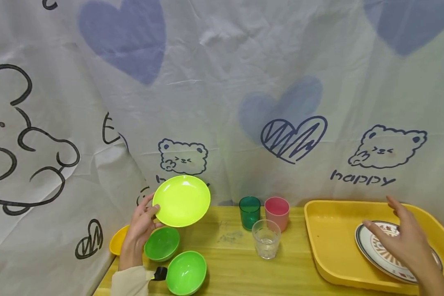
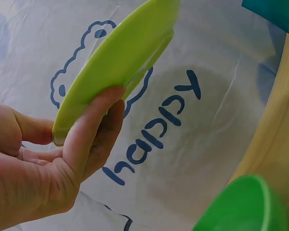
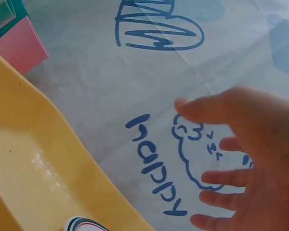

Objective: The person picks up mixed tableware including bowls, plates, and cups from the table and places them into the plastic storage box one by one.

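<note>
My left hand (image 1: 142, 224) pinches a yellow-green plate (image 1: 182, 201) by its left edge and holds it up above the bowls. In the left wrist view the thumb is on one face of the plate (image 2: 113, 72) and the fingers lie along its underside. Empty and apart from anything, my right hand (image 1: 405, 236) hovers over the yellow tray (image 1: 331, 263), its fingers spread. Beneath it a white patterned plate (image 1: 382, 248) lies in the tray, partly covered from view by the hand.
Two green bowls, one nearer (image 1: 186, 273) and one farther (image 1: 163, 244), stand below the left hand. A yellow bowl (image 1: 118, 240) is partly hidden behind the wrist. A green cup (image 1: 249, 213), a pink cup (image 1: 277, 211) and a clear cup (image 1: 266, 242) stand mid-table before a printed cloth.
</note>
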